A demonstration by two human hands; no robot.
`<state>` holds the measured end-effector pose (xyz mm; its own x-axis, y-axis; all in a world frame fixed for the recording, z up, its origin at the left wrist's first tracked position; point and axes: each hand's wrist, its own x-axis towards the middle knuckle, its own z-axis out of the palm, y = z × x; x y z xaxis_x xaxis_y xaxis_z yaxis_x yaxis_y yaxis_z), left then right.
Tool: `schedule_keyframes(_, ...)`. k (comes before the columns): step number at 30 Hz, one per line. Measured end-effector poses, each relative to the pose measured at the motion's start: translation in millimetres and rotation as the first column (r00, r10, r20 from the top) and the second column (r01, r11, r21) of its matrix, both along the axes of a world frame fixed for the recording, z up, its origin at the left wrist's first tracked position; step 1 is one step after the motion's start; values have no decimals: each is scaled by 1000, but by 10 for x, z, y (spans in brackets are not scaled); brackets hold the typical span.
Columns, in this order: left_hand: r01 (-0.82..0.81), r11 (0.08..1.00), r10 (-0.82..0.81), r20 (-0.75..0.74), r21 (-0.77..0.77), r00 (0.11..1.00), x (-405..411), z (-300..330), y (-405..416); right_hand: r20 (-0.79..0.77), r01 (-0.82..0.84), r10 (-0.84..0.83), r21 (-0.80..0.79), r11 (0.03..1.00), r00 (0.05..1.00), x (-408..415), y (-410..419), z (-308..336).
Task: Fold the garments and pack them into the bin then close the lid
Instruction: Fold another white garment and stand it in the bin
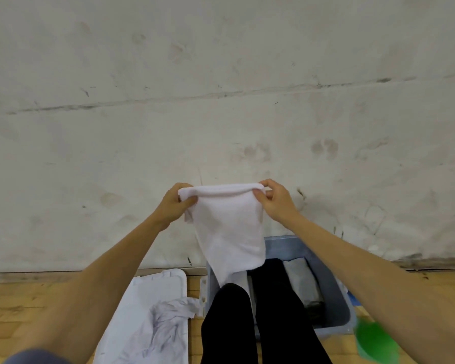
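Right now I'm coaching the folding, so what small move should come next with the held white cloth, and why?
Probably bring the two hands together to halve it: the left hand and right hand pinch the white garment by its top corners, hanging unfolded above the bin.

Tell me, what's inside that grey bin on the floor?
Inside the grey bin lie folded garments: a grey one and a black one. The person's legs and the held white cloth hide the rest.
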<state>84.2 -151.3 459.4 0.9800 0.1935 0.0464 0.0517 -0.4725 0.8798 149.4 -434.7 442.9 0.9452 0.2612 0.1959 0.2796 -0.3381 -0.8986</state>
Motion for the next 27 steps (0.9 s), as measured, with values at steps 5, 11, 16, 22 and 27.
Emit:
schedule_keyframes(5,-145,909,131,-62,-391,989,9,-20,-166,-123,-16,26,78,997,992,123,-112,241)
schedule_keyframes(11,-254,932,289,105,-260,952,182,25,-552,-126,103,-91,90,991,988,153,8,311)
schedule_keyframes(16,-245,931,289,134,-270,948,333,10,-528,-139,159,-146,89,983,979,211,-54,291)
schedule_keyframes(22,-191,930,234,105,-313,966,352,-170,-529,-119,129,-128,-2,992,985,229,-167,240)
schedule_keyframes(27,-177,933,210,76,-312,975,216,-232,-621,-176,90,-88,-2,996,980,106,-289,124)
